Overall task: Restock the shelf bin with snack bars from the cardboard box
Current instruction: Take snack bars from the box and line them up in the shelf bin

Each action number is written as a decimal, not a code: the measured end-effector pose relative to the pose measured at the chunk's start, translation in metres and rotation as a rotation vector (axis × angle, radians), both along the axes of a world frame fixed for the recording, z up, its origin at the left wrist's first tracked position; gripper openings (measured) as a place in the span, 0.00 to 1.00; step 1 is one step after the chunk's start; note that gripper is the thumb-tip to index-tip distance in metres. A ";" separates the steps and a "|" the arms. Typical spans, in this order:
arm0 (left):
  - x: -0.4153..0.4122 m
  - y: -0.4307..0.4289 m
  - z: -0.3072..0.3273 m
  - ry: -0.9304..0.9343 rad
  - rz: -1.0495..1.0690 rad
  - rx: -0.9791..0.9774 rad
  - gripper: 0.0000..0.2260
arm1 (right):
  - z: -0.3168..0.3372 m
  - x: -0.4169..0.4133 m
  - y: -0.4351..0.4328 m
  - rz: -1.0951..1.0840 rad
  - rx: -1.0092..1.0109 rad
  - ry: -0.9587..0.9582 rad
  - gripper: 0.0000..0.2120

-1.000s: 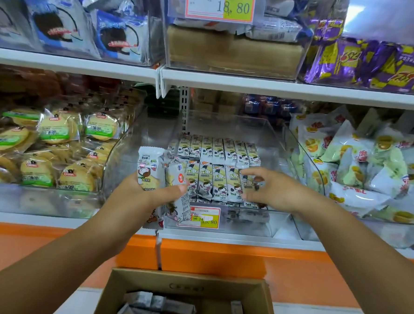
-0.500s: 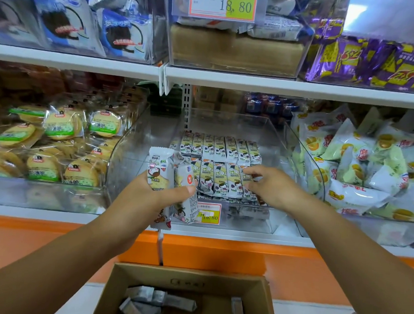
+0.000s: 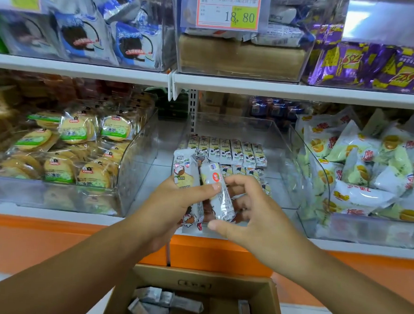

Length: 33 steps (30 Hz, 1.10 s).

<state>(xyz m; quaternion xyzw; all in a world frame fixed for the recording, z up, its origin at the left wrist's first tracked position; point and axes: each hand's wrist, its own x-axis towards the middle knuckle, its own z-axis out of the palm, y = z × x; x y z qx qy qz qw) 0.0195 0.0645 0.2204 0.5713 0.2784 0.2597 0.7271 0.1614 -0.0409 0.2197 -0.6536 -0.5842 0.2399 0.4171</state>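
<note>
My left hand (image 3: 166, 210) grips a small bunch of white-wrapped snack bars (image 3: 184, 177) upright in front of the clear shelf bin (image 3: 284, 147). My right hand (image 3: 253, 218) has come to the bunch and pinches one bar (image 3: 219, 196) between thumb and fingers. Rows of the same bars (image 3: 228, 152) lie flat inside the bin, towards the back. The open cardboard box (image 3: 193, 287) sits below, with several bars (image 3: 165, 300) loose at its bottom.
Clear bins flank the middle one: round yellow cakes (image 3: 70, 153) on the left, white and green packets (image 3: 369, 176) on the right. An upper shelf (image 3: 278, 89) carries more bins and a price tag (image 3: 228, 9). An orange plinth (image 3: 50, 242) runs under the shelf.
My right hand left the bars lying in the bin and moved left and back to the bunch in my left hand, taking hold of one bar. The view shifted slightly.
</note>
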 end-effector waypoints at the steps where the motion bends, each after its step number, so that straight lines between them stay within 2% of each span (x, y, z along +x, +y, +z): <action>1: 0.002 -0.001 0.000 0.000 -0.002 0.001 0.16 | 0.000 0.000 0.000 -0.010 0.011 0.036 0.25; 6: 0.003 0.002 0.003 -0.027 -0.011 0.027 0.17 | 0.013 0.014 -0.002 -0.061 -0.025 0.155 0.15; 10: -0.003 0.009 0.004 -0.013 0.044 0.033 0.18 | 0.019 0.023 -0.004 -0.090 -0.089 0.392 0.16; 14: -0.003 0.011 0.001 0.036 0.079 0.024 0.19 | 0.014 0.024 -0.008 -0.059 -0.062 0.413 0.15; 17: 0.000 0.012 0.000 0.056 0.112 0.026 0.22 | 0.009 0.028 -0.011 -0.036 -0.042 0.248 0.19; 21: 0.001 0.011 -0.001 0.089 0.138 0.040 0.16 | 0.003 0.029 -0.016 -0.024 -0.004 -0.116 0.21; 24: 0.002 0.008 -0.001 0.137 0.144 0.073 0.14 | 0.002 0.032 -0.020 -0.142 0.035 -0.372 0.19; 29: 0.003 0.008 -0.003 0.180 0.104 0.136 0.11 | 0.006 0.056 -0.023 -0.535 0.107 -0.472 0.13; 33: 0.003 0.011 -0.004 0.201 0.108 0.176 0.11 | 0.002 0.070 -0.019 -0.656 -0.020 -0.627 0.14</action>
